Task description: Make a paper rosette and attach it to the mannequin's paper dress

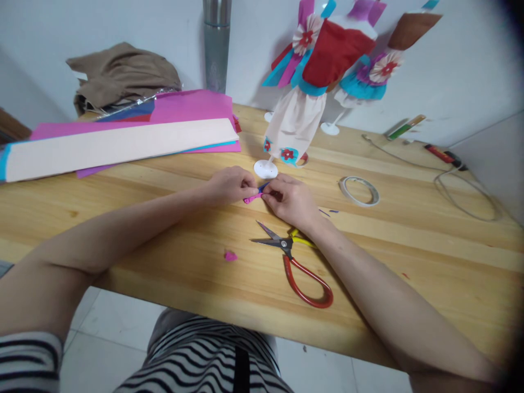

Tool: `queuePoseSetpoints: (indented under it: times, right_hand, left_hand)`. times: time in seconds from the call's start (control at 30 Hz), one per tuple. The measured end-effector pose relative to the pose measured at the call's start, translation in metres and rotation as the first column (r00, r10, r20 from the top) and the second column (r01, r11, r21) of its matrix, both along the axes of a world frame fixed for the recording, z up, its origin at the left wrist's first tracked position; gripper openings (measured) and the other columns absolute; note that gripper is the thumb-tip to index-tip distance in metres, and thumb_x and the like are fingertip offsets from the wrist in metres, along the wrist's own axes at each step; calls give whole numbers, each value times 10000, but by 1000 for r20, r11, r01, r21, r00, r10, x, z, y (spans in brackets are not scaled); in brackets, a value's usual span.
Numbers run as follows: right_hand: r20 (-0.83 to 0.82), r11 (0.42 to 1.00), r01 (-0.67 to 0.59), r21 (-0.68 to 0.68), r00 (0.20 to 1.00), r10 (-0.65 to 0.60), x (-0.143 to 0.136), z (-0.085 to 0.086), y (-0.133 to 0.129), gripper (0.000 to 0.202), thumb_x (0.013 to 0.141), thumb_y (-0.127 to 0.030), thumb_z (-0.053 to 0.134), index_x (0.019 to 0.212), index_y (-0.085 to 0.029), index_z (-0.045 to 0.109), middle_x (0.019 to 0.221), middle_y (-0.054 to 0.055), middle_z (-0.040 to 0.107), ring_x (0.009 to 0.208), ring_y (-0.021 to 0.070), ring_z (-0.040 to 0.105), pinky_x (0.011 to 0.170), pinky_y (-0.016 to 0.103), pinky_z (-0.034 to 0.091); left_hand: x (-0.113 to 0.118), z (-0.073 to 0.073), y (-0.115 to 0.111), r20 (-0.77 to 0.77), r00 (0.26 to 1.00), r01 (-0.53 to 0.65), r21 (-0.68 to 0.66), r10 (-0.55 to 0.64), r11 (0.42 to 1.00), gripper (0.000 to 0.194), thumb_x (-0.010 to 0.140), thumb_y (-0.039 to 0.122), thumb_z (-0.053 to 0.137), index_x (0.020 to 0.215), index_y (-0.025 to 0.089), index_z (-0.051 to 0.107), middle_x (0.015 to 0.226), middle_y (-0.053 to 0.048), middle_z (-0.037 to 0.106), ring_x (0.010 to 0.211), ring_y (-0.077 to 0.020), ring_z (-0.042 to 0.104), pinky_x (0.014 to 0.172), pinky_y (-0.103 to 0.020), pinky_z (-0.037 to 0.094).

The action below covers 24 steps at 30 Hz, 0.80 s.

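Near the middle of the table, my left hand [234, 184] and my right hand [290, 197] meet with their fingertips pinched. Between them is a small piece of bunched pink paper or fabric [252, 198] with a dark blue strip [263, 187] against it. Both hands grip this piece, though the fingers hide part of it. Below my right hand lie scissors [285, 244] with spread blades, one red handle and one yellow handle partly under my wrist. A pink scrap [231, 256] sits to their left.
Dressed miniature mannequins [315, 93] stand at the back on white bases. Coloured sheets [123, 147] are stacked at the left, before a brown cloth [126, 73] and a steel flask [216, 46]. On the right are a tape roll [374, 195], a cable [438, 177] and a red-black cutter [444, 156].
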State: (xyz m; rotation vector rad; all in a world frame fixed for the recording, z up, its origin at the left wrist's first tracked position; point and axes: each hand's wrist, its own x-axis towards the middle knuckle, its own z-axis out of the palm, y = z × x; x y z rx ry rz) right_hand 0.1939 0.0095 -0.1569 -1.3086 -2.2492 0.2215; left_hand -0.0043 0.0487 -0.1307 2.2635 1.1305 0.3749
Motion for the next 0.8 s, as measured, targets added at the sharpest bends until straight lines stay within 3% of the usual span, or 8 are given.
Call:
queuePoseSetpoints:
  times: [0.1, 0.2, 0.33, 0.53, 0.67, 0.8]
  right_hand:
    - [-9, 1000, 4, 8, 1000, -4, -1, -1, 0, 104, 826, -179, 590, 768, -199, 674, 785, 67, 636, 716, 198, 578, 649, 309, 434]
    - [-26, 1000, 1, 1, 1000, -1, -1, 0, -1, 104, 829, -181, 594, 769, -197, 678, 781, 65, 634, 701, 195, 572, 647, 310, 435]
    - [-56, 1000, 11, -25, 998, -13, -1, 0, 0, 85, 797, -164, 629, 843, -179, 700, 791, 68, 637, 722, 210, 587, 679, 327, 442]
    - [-95, 998, -3, -68, 995, -4, 2, -1, 5, 283, 790, -170, 643, 1058, -172, 735, 780, 50, 626, 711, 201, 585, 690, 330, 448]
    - [-55, 996, -25, -84, 998, 20, 4, 1, 7, 281, 799, -184, 635, 1056, -182, 750, 789, 51, 603, 734, 202, 574, 711, 334, 444]
    - [-36, 995, -41, -87, 999, 38, 3, 3, 7, 169, 791, -182, 622, 909, -198, 743, 771, 44, 573, 736, 202, 551, 700, 327, 423]
  left_hand:
    - [2, -2, -4, -12, 999, -46, 5, 46, 999, 177, 757, 284, 730, 862, 145, 758, 795, -22, 739, 686, -132, 620, 609, -227, 418]
    - [4, -5, -7, -41, 996, -75, 59, 77, 995, 209, 727, 244, 747, 913, 151, 751, 895, -37, 754, 796, -170, 654, 688, -262, 452]
    - [3, -8, -10, -38, 996, -71, 126, 76, 989, 172, 744, 174, 674, 899, 156, 748, 863, -29, 751, 805, -172, 661, 694, -264, 454]
    - [1, -14, -8, -15, 999, -43, 229, 47, 973, 155, 806, 235, 615, 856, 178, 750, 815, -20, 751, 730, -142, 633, 653, -244, 440]
    - [1, -14, -7, -30, 999, -31, 240, 39, 970, 143, 803, 224, 627, 860, 182, 752, 801, -19, 742, 738, -148, 635, 661, -253, 434]
    - [2, -13, -7, -50, 998, -20, 250, 34, 968, 130, 802, 192, 619, 860, 175, 734, 800, -12, 728, 732, -140, 625, 655, -246, 422]
